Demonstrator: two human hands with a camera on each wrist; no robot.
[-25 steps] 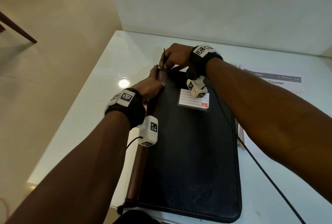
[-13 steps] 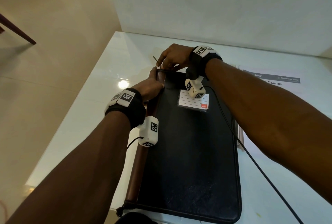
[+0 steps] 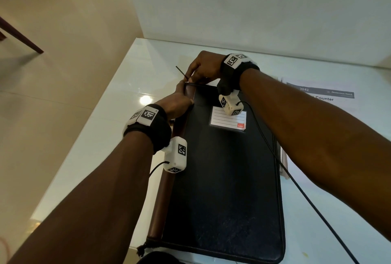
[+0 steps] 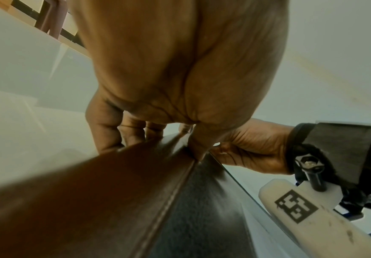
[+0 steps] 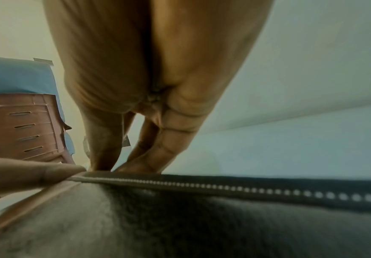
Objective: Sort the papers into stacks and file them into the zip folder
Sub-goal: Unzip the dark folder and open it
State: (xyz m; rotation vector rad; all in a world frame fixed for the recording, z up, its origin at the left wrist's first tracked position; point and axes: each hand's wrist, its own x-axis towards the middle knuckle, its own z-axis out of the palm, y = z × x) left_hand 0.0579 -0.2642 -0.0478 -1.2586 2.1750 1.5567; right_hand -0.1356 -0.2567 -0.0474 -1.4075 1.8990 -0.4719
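Both hands meet at the far left corner of the black zip folder [image 3: 224, 179], which lies flat on the white table [image 3: 110, 136]. The left hand [image 3: 176, 104] grips the corner by its brown spine [image 3: 163, 196], thumb on top and fingers curled under the edge. Just beyond that grip, the right hand [image 3: 203, 68] pinches the thin black zipper pull [image 3: 181, 72] between thumb and fingertips, beside the zipper teeth [image 5: 246, 187]. Near the right wrist, a lined white label card [image 3: 227, 119] with a small red mark sits on the cover. Right of the folder, papers [image 3: 330, 94] show "3062" and "Counter"; the rest is unreadable.
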